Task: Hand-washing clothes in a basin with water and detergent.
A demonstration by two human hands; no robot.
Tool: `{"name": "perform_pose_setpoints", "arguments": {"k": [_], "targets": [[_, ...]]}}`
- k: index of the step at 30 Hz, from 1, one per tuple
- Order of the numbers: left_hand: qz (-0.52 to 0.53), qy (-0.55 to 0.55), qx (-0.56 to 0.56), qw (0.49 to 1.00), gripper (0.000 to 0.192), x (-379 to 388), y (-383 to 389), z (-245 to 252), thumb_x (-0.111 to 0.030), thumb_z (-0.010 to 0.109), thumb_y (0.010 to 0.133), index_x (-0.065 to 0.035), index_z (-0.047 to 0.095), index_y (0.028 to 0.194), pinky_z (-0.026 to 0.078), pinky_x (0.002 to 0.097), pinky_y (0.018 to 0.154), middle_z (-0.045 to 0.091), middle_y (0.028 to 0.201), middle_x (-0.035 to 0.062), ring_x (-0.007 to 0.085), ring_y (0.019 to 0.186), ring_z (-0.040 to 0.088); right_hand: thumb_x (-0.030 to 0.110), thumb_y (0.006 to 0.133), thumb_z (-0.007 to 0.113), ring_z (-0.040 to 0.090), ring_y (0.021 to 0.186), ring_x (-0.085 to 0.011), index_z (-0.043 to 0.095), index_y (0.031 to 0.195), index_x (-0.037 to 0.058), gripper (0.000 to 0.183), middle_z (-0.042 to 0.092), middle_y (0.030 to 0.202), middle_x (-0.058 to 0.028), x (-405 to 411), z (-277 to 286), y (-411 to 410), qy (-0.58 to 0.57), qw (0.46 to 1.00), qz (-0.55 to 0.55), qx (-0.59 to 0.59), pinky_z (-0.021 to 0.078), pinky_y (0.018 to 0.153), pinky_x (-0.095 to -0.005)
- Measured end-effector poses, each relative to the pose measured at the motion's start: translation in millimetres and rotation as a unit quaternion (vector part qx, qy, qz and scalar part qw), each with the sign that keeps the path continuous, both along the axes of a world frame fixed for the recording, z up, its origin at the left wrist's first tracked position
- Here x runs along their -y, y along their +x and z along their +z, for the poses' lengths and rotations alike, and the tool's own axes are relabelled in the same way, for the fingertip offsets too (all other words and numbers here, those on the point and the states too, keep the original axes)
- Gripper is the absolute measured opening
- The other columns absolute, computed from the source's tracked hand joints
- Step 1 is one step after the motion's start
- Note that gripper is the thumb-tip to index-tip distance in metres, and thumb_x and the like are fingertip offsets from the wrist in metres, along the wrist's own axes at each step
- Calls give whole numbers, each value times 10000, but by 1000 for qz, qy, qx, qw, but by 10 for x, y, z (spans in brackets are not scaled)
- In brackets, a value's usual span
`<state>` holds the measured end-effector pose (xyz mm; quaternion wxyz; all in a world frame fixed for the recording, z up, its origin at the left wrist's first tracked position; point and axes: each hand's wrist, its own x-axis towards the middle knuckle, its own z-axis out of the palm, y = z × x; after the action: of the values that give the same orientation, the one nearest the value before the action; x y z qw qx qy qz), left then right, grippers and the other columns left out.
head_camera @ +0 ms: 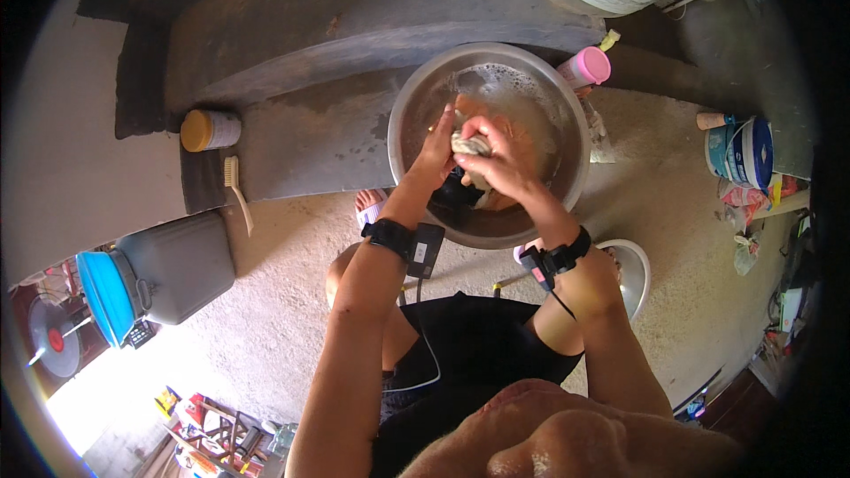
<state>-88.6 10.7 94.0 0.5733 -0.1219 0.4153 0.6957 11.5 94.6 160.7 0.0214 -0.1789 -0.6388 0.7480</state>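
Both of my hands are over a wide metal basin (576, 166) of cloudy, sudsy water. A bunched, light-coloured wet cloth (470, 144) is pressed between them. My left hand (437, 149) holds its left side with the fingers pointing away from me. From the right, my right hand (498, 156) curls its fingers and thumb around the same cloth. Orange fabric (521, 136) lies in the water beyond and beside my hands. A dark piece of fabric (457, 198) sits at the near left of the basin, partly hidden by my left wrist.
A pink-lidded container (591, 66) stands against the basin's far right. On the ledge at left are a yellow-lidded jar (211, 131) and a scrubbing brush (239, 192). A grey bin (182, 269) is below them. Another metal bowl (639, 272) rests by my right forearm; a paint bucket (740, 153) is farther right.
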Motion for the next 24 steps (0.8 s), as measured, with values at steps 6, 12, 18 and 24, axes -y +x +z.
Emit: {"name": "perform_pose_setpoints", "arguments": {"k": [6,12,18,24], "targets": [[-24,-17,-616,787,333,556,-393,-901,-286,354,970,-40,498,1141,503,366,790,571,1050,103,218,962,575,145,811,654,576,750,-155,529,926,28,206,584,816,-73,590,268,-357,207,956,7,-208,453,665,-282],[-24,-58,-62,996,357,-75,236,-10,-315,414,931,-58,487,1167,503,354,771,566,1067,108,240,947,586,275,878,526,605,756,-352,582,883,35,247,614,807,-190,-113,-247,14,420,904,-66,49,473,652,-395],[14,-43,-21,999,352,-145,263,-40,-285,488,897,-57,480,1166,521,389,715,557,1040,101,249,909,598,373,912,399,579,825,-405,610,870,13,419,608,860,-227,-545,-808,75,420,881,-96,194,443,747,-470],[-8,-124,-90,988,470,-31,152,-25,-350,495,904,-135,347,1294,469,433,811,484,1137,94,265,976,539,353,878,468,575,913,-391,574,1095,88,359,615,922,-207,-596,-1001,262,414,886,-127,164,447,815,-462]]}}
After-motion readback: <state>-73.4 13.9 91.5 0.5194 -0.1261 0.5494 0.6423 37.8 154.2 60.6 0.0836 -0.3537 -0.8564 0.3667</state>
